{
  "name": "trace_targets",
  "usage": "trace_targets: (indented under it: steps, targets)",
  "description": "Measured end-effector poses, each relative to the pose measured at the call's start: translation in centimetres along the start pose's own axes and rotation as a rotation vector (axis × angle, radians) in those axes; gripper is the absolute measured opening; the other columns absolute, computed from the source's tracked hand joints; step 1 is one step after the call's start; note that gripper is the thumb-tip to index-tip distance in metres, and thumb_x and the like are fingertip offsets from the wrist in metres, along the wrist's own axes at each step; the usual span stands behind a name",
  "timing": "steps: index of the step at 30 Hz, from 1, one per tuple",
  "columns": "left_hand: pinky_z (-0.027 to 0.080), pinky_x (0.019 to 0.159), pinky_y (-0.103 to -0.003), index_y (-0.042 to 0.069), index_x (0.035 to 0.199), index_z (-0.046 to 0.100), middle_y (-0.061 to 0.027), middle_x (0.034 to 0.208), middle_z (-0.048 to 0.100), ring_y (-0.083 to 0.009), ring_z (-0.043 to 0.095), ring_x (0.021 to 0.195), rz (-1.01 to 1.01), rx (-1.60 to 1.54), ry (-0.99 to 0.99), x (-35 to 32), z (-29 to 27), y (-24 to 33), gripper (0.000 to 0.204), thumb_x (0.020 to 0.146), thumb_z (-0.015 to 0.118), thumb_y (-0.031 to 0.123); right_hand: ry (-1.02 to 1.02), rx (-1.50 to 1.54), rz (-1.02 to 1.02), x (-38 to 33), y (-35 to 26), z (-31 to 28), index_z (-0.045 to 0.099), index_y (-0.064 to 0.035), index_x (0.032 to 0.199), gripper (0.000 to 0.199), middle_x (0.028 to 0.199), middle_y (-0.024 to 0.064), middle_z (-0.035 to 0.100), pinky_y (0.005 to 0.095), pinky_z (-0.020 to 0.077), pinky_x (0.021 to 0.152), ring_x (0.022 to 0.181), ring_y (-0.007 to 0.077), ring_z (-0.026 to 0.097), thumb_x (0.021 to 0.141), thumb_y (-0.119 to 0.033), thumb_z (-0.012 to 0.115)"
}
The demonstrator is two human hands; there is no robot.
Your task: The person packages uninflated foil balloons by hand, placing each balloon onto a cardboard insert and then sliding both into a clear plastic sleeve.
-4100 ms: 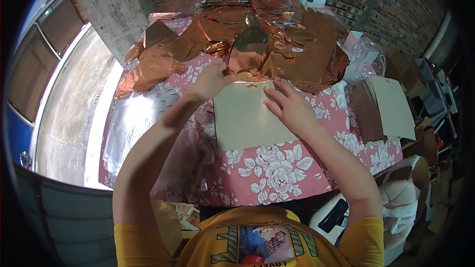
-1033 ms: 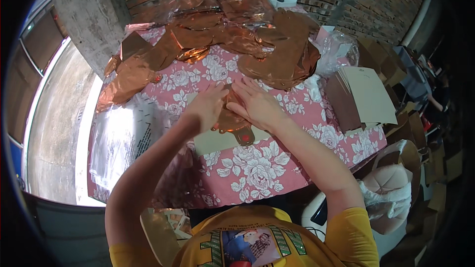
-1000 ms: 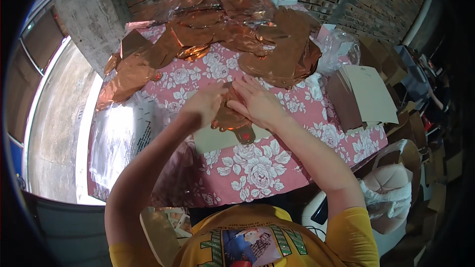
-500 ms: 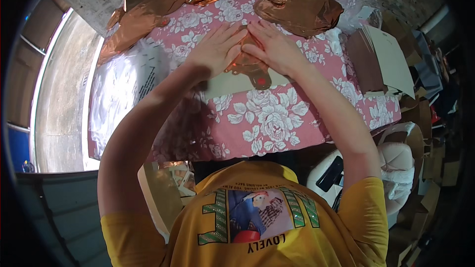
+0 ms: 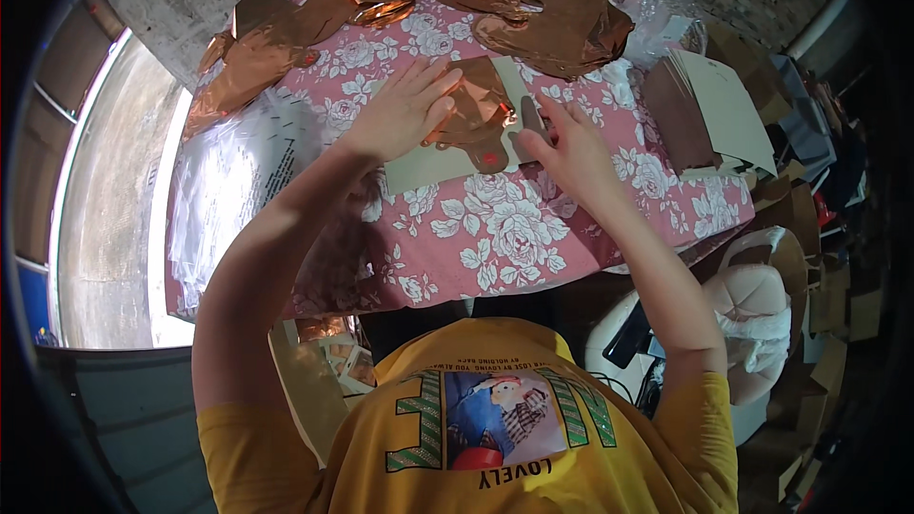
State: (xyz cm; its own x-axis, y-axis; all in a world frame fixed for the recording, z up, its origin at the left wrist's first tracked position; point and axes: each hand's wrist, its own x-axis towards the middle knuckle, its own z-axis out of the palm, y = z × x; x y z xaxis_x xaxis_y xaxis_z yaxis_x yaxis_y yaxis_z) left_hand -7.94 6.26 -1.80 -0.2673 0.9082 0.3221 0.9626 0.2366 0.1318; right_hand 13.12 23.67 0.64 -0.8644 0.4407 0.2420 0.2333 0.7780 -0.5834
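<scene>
A pale cream card (image 5: 440, 162) lies on the pink floral tablecloth (image 5: 495, 228). On top of it sits a folded copper foil piece (image 5: 476, 109). My left hand (image 5: 405, 114) presses flat on the left side of the foil and card, fingers spread. At the right edge of the card is my right hand (image 5: 562, 148), fingers apart, its fingertips touching the card beside the foil. Neither hand grips anything.
Crumpled copper foil sheets (image 5: 514, 0) pile at the far side of the table. A stack of cream and brown cards (image 5: 709, 109) lies at the right. Clear plastic sheeting (image 5: 238, 171) covers the table's left. Boxes and bags (image 5: 762, 305) crowd the floor at right.
Four seconds ago the card was bare under both hands; now a copper foil piece lies on it. My right hand has slid off the foil to the card's right edge.
</scene>
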Motion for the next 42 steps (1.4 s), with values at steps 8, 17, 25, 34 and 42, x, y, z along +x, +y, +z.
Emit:
trace_targets:
  steps: [8,17,25,34,42]
  targets:
    - [0.026,0.117,-0.043,0.007,0.144,0.044,-0.0155,0.154,0.037,-0.0363,0.033,0.142,0.069,0.006,0.052,0.0,0.3,-0.4,0.048,0.104,0.038,0.032,-0.096,0.229,0.157,1.6,1.1,-0.1,0.049,-0.0057,0.140,0.060,0.093,0.0137,0.067,0.0361,0.0510,0.078,0.086,0.0247,0.064,0.086,-0.022,0.068]
    - [0.025,0.117,-0.044,0.004,0.144,0.043,-0.0181,0.153,0.036,-0.0385,0.032,0.141,0.049,-0.028,0.026,0.1,-0.1,-0.3,0.050,0.103,0.039,0.032,-0.210,0.350,0.294,-4.1,3.5,-5.3,0.046,-0.0060,0.145,0.061,0.092,0.0045,0.066,0.0268,0.0487,0.074,0.082,0.0111,0.060,0.087,-0.011,0.063]
    - [0.029,0.115,-0.046,0.006,0.146,0.042,-0.0167,0.151,0.039,-0.0388,0.035,0.139,0.023,-0.048,0.021,-0.4,0.0,-0.8,0.049,0.100,0.045,0.026,-0.045,0.663,0.408,-10.2,2.3,-12.9,0.055,-0.0047,0.138,0.044,0.103,-0.0010,0.065,0.0230,0.0456,0.084,0.092,0.0059,0.056,0.095,-0.012,0.057]
    - [0.027,0.116,-0.046,0.006,0.146,0.041,-0.0171,0.153,0.036,-0.0394,0.034,0.140,0.009,-0.030,-0.017,0.5,-0.3,-0.1,0.049,0.101,0.042,0.026,0.539,0.517,0.238,-5.3,6.6,-18.6,0.055,-0.0003,0.137,0.045,0.094,-0.0034,0.061,0.0204,0.0433,0.077,0.085,0.0046,0.054,0.094,-0.013,0.058]
    - [0.026,0.117,-0.046,0.007,0.146,0.040,-0.0175,0.153,0.035,-0.0394,0.032,0.141,0.002,-0.048,-0.008,0.0,0.6,-0.8,0.049,0.101,0.042,0.028,0.277,0.156,0.332,-5.4,3.5,-14.1,0.055,-0.0059,0.135,0.042,0.076,0.0088,0.057,0.0288,0.0459,0.056,0.061,0.0130,0.055,0.094,-0.008,0.053]
